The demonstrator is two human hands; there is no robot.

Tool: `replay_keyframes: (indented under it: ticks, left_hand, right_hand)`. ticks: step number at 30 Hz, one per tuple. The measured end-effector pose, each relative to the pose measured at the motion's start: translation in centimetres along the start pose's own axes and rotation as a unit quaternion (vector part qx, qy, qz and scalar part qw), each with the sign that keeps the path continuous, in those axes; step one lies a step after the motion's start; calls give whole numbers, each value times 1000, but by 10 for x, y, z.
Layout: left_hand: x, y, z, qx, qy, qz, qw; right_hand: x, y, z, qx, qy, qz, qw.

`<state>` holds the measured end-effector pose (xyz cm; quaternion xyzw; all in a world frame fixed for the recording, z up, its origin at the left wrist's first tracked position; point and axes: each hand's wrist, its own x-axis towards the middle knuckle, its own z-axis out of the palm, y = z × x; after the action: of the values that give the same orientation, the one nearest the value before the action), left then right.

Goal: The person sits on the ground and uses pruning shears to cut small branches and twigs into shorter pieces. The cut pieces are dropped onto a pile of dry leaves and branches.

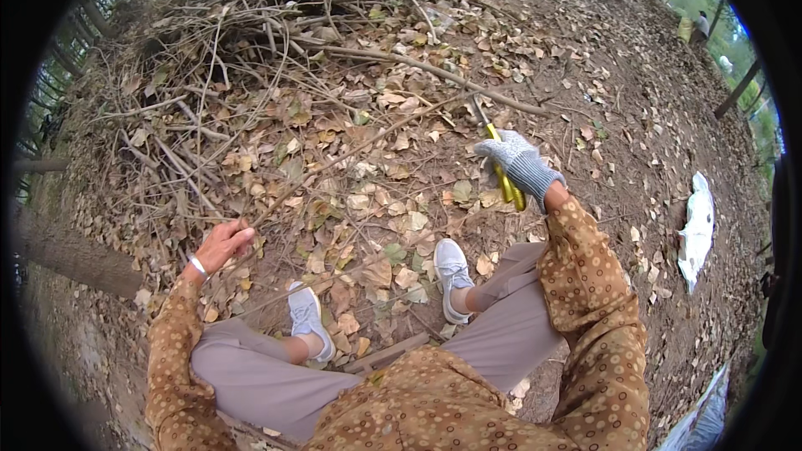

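My bare left hand [227, 244], with a pale bangle at its wrist, is closed on a long thin branch [351, 153] at the left. The branch slants up and right, its far part reaching the blades of the shears. My right hand [514, 160], in a grey knit glove, grips yellow-handled pruning shears [501, 175] that point up and left. Whether the blades touch the branch cannot be told. Just beyond them lies a thicker branch [438, 74], running from the brush pile to the right.
A large pile of cut branches [250, 31] spreads at the upper left. A tree trunk [78, 257] stands at the left. White plastic [697, 232] lies on the leafy ground at the right, with a plastic sheet [698, 416] below. A person [700, 26] is far off.
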<state>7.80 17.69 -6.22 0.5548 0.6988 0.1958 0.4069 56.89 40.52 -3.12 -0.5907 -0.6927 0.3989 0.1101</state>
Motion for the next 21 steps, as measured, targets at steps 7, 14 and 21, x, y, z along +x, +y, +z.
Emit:
replay_keyframes:
  ticks: [7,14,21]
  left_hand:
    - [4,-14,-2,87,47,-10,995]
    - [-2,12,14,139,-1,-5,990]
    - [-6,0,24,119,-23,3,993]
  right_hand:
    - [-12,4,-18,-356,14,-104,929]
    - [8,13,-12,-350,96,-74,929]
    - [26,12,-11,-386,80,-62,917]
